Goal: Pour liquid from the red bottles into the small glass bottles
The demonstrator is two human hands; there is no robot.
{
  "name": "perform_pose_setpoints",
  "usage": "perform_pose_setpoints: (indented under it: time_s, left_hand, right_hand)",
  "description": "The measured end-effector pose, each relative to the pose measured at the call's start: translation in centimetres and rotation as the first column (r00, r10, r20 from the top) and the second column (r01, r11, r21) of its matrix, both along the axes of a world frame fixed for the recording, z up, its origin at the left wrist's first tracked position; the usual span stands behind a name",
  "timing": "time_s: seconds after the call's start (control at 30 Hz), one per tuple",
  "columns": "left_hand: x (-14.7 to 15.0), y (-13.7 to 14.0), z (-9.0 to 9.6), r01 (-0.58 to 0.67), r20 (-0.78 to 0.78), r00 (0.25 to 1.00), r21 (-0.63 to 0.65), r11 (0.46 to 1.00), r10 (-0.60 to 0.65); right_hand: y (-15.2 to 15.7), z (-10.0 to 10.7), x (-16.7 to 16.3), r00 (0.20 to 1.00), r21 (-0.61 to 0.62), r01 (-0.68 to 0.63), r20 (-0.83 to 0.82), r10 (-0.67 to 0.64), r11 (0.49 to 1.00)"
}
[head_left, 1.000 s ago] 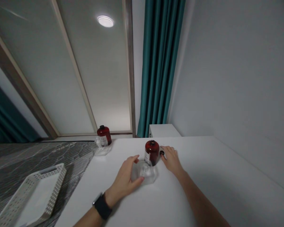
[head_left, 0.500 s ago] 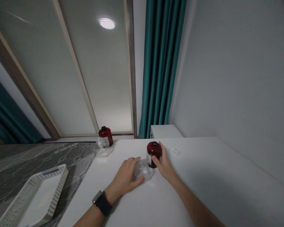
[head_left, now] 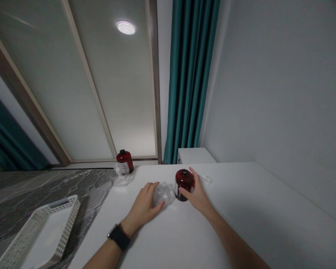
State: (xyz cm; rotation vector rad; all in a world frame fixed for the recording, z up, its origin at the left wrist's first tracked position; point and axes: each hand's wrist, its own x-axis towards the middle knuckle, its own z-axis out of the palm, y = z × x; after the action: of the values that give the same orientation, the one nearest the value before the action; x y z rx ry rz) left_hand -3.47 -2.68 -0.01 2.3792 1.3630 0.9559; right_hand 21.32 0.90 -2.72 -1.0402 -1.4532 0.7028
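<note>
My left hand (head_left: 143, 204), with a dark watch on the wrist, curves its thumb and fingers around a clear, crumpled-looking plastic piece (head_left: 162, 193) on the white table; its exact kind is hard to make out. Just right of it stands an upright dark red-brown bottle (head_left: 182, 183) with rounded shoulders and a pale label on its left side. My right hand (head_left: 197, 193) grips this bottle from the right, thumb in front and fingers behind. A similar bottle (head_left: 126, 160) with a black top stands at the table's far left corner, beside more clear plastic (head_left: 122, 175).
A small translucent strip (head_left: 206, 180) lies behind my right hand on the white table (head_left: 168, 239). Lower left, a white perforated basket (head_left: 68, 220) is beside the table above grey patterned flooring (head_left: 92, 183). Behind the table are a white cabinet (head_left: 197, 155) and a teal curtain (head_left: 189, 82).
My left hand has shifted left with the clear plastic, away from the bottle. The bottle in my right hand has moved slightly right and nearer.
</note>
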Motion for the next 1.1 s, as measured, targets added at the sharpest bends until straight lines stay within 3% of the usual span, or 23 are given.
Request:
perform_pose_setpoints:
  time_s: [0.1,0.23,0.4,0.6,0.77,0.93,1.1]
  left_hand:
    - [0.1,0.2,-0.4,-0.007,0.040,0.999,-0.014,1.000,0.008]
    - [-0.1,0.4,-1.2,-0.030,0.084,0.996,-0.065,0.997,0.035]
    - [-0.2,0.4,-1.3,-0.038,0.093,0.995,-0.091,0.995,0.046]
    - [-0.1,0.2,-0.8,-0.030,0.081,0.996,-0.109,0.994,0.039]
    - [-0.1,0.2,-0.9,-0.032,0.083,0.996,-0.103,0.994,0.041]
    - [-0.1,0.3,-1.1,-0.034,0.086,0.995,-0.108,0.994,0.043]
    - [-0.2,0.3,-1.1,-0.038,0.079,0.996,-0.106,0.994,0.047]
  right_hand:
    - [-0.3,0.4,-0.4,0.999,-0.059,-0.015,-0.036,0.013,0.998]
    - [-0.4,1.1,0.2,0.998,-0.040,-0.063,-0.032,0.061,0.997]
    - [0.0,1.9,1.9,0.979,-0.052,-0.205,0.004,0.206,0.977]
    - [-0.7,2.2,0.8,0.990,0.016,0.095,0.101,-0.096,0.995]
    - [-1.5,3.0,-0.4,0.968,0.145,0.178,0.150,-0.199,0.973]
    - [-1.2,3.4,0.7,0.981,0.166,0.046,0.178,-0.075,0.985]
    - [-1.0,3.1,1.4,0.981,0.107,-0.075,0.185,0.054,0.991]
